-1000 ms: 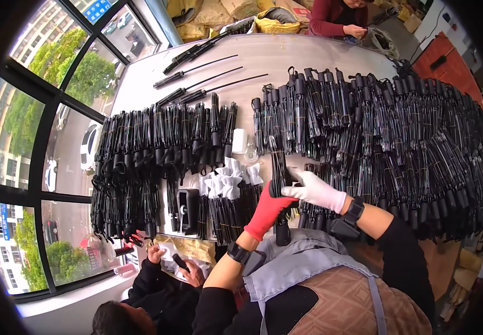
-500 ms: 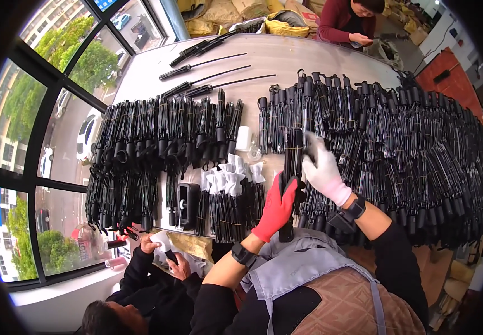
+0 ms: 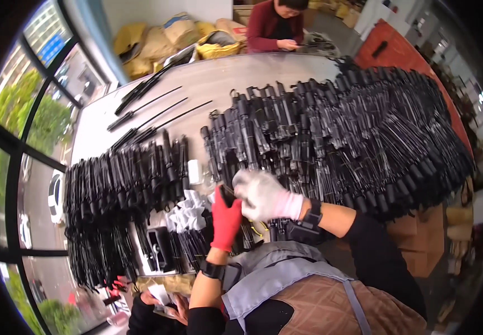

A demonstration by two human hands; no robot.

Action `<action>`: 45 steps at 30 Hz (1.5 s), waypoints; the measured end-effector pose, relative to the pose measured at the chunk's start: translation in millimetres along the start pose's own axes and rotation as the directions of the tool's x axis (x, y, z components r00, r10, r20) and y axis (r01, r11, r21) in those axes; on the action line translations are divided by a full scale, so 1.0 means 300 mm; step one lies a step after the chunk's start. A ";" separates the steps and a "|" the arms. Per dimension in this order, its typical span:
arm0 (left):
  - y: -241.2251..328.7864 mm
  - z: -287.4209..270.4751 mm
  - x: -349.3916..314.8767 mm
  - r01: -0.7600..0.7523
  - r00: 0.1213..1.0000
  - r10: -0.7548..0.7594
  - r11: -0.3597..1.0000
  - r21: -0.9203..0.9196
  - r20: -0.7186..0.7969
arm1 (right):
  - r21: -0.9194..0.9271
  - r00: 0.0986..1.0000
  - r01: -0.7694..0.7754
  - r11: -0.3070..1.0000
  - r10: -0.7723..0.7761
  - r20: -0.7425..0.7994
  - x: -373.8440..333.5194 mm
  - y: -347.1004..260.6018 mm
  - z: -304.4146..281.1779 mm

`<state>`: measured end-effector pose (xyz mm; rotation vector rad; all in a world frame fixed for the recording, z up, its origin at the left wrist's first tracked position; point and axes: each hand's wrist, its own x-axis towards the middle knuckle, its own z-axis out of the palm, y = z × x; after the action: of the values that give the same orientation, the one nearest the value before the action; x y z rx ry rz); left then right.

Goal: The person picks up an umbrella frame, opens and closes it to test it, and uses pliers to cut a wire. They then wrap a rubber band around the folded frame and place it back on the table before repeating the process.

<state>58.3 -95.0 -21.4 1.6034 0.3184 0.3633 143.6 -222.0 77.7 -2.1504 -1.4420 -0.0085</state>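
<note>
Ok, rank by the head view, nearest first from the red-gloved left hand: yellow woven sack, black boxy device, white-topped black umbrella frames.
1. White-topped black umbrella frames: just left of the left hand.
2. Black boxy device: farther left.
3. Yellow woven sack: far ahead.

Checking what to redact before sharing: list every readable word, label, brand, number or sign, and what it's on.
Blue sign outside the window: pale lettering, too small and blurred to read.
Sack with blue print: marking too small to read.
Black umbrella frames: no legible text shows.
Nothing else here reads clearly.
</note>
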 end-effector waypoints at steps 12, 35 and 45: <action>-0.004 -0.174 -0.071 0.082 0.712 -0.226 0.967 0.242 0.664 | 0.810 0.812 -0.061 -0.583 0.443 0.380 -0.376 0.160 -0.172; 0.390 -0.013 0.227 0.147 0.981 0.045 0.453 -0.879 0.188 | 0.884 0.934 -0.329 0.333 0.254 0.252 -0.031 -0.076 -0.093; 0.602 -0.037 0.182 -0.244 0.957 0.060 0.698 -0.673 -0.285 | -0.149 0.806 0.169 0.974 -0.223 -0.548 0.062 0.101 0.129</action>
<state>100.5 -73.6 161.6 0.8169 0.1891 0.7221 166.3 -197.3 37.2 -1.8264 -1.3049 -0.7435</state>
